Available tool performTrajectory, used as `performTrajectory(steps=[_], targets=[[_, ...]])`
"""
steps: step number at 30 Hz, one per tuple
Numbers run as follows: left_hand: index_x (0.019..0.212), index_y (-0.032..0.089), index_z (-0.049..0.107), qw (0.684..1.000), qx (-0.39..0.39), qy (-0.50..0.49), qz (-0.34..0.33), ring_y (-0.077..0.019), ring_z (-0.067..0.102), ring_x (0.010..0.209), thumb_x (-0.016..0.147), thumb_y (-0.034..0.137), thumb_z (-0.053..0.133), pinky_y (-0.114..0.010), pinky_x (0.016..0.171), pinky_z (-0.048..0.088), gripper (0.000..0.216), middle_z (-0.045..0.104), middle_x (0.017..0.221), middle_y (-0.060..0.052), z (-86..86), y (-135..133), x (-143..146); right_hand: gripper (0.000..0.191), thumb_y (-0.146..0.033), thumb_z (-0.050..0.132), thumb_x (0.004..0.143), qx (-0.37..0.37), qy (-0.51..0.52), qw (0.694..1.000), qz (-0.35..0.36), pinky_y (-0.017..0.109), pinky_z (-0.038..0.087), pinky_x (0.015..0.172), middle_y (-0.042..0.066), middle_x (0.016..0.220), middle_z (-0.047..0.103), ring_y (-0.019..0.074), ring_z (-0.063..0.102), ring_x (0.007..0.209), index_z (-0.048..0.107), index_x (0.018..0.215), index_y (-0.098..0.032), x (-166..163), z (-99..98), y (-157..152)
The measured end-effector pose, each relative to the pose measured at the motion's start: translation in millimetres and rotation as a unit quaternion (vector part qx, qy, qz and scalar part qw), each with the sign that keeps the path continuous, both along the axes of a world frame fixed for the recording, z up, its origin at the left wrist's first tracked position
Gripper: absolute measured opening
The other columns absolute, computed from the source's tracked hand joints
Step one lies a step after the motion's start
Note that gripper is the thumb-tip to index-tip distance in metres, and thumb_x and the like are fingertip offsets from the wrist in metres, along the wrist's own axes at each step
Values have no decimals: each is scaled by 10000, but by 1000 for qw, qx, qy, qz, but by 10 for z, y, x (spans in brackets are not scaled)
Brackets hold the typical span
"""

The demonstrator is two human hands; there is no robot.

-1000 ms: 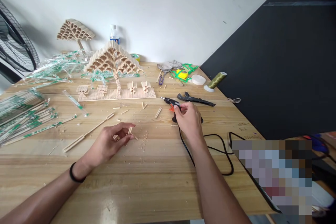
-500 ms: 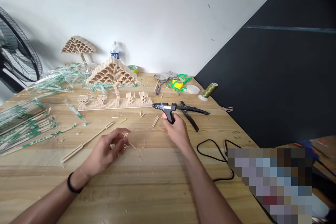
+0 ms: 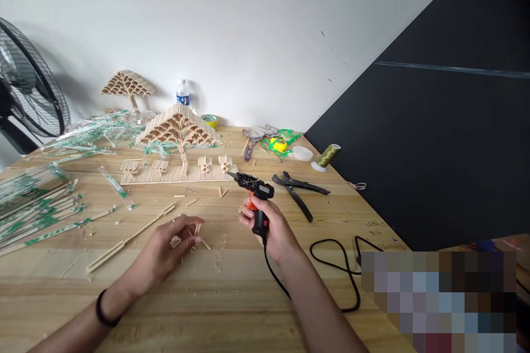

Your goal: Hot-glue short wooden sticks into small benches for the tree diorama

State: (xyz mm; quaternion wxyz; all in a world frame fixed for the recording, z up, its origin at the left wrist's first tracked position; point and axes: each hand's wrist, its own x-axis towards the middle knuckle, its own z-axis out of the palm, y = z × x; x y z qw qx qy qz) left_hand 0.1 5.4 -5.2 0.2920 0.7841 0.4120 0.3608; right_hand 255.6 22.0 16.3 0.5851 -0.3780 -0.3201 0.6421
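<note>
My right hand [image 3: 271,229] is closed round the grip of a black glue gun [image 3: 253,190] with an orange trigger, held upright above the wooden table [image 3: 232,298] with its nozzle pointing left. Its black cord [image 3: 331,265] trails off to the right. My left hand [image 3: 168,248] rests on the table with fingers curled, pinching small cut wooden stick pieces [image 3: 176,241]. More short stick pieces [image 3: 201,237] lie just beside its fingertips. A stick-built model tree on a slatted base [image 3: 178,146] stands beyond both hands.
Black pliers [image 3: 300,190] lie right of the glue gun. Wrapped chopsticks [image 3: 37,204] pile up at the left, long bare sticks [image 3: 128,237] lie near my left hand. A fan [image 3: 28,94], a second stick canopy [image 3: 128,84], a bottle [image 3: 183,94], a thread spool [image 3: 329,155] stand further back.
My right hand has lifted the glue gun off the table and brought it leftward, upright, towards my left hand. The left hand stayed in place with its stick pieces.
</note>
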Motion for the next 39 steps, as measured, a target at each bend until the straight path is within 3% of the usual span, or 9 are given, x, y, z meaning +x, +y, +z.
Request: performTrajectory(steps=[4, 8, 12, 17, 23, 26, 31, 35, 39], targets=[[1199, 208, 706, 1000, -2, 6, 1, -142, 672, 703, 1033, 289, 584, -233, 671, 547, 222, 728, 828, -16, -14, -7, -6, 320, -453, 833, 757, 12, 38, 998, 46, 278, 374, 535, 50, 912, 616, 174, 496, 729, 680, 925, -227, -72, 39, -43], [1271, 207, 693, 999, -45, -5, -2, -144, 697, 708, 1058, 308, 538, -230, 644, 556, 283, 769, 894, -41, -24, -19, -15, 308, -461, 835, 765, 39, 47, 997, 37, 260, 279, 482, 9, 782, 540, 147, 394, 633, 638, 840, -236, -99, 26, -65], [1247, 194, 705, 996, -88, -21, 3, -155, 713, 691, 1048, 347, 572, -251, 666, 580, 284, 765, 805, -27, -41, -10, -9, 337, -510, 817, 822, 103, -111, 988, -1, 311, 322, 517, 8, 785, 566, 143, 415, 585, 622, 806, -236, -68, -54, -101], [1299, 168, 666, 980, -172, -103, -6, -195, 769, 810, 1036, 435, 608, -307, 753, 621, 379, 795, 855, -64, -105, 33, -9, 320, -525, 678, 964, 174, -301, 936, -46, 350, 368, 604, -10, 683, 496, 187, 448, 620, 594, 826, -249, -45, -64, -152], [1286, 173, 659, 947, -248, -202, -4, -234, 809, 875, 926, 498, 767, -358, 817, 647, 497, 811, 937, -86, -140, 77, -29, 188, -316, 626, 990, 276, -441, 846, -118, 340, 417, 704, 19, 827, 565, 205, 530, 733, 535, 839, -252, -105, -11, -128], [1316, 170, 637, 945, -261, -198, -12, -245, 810, 913, 945, 483, 751, -382, 860, 641, 499, 811, 973, -101, -129, 74, -29, 153, -283, 595, 998, 286, -478, 822, -117, 344, 420, 743, 31, 856, 581, 219, 558, 781, 533, 862, -250, -115, -40, -111], [1365, 169, 619, 952, -250, -174, -22, -219, 779, 889, 1002, 471, 675, -363, 850, 626, 476, 793, 932, -77, -131, 70, -30, 174, -320, 579, 1010, 269, -489, 822, -110, 344, 412, 747, 31, 846, 577, 223, 550, 781, 520, 860, -253, -113, -50, -118], [1320, 165, 656, 966, -225, -130, -11, -201, 746, 842, 985, 442, 698, -316, 777, 603, 436, 770, 901, -59, -107, 55, -36, 239, -365, 609, 990, 238, -469, 844, -103, 328, 391, 685, 5, 775, 545, 199, 504, 708, 499, 811, -252, -114, -29, -124], [1231, 200, 721, 991, -118, -30, -50, -202, 719, 900, 995, 362, 684, -314, 804, 585, 289, 756, 995, -70, -45, 18, -9, 289, -435, 633, 969, 195, -432, 876, -89, 306, 369, 620, -27, 697, 485, 172, 447, 649, 515, 792, -239, -84, -32, -103]])
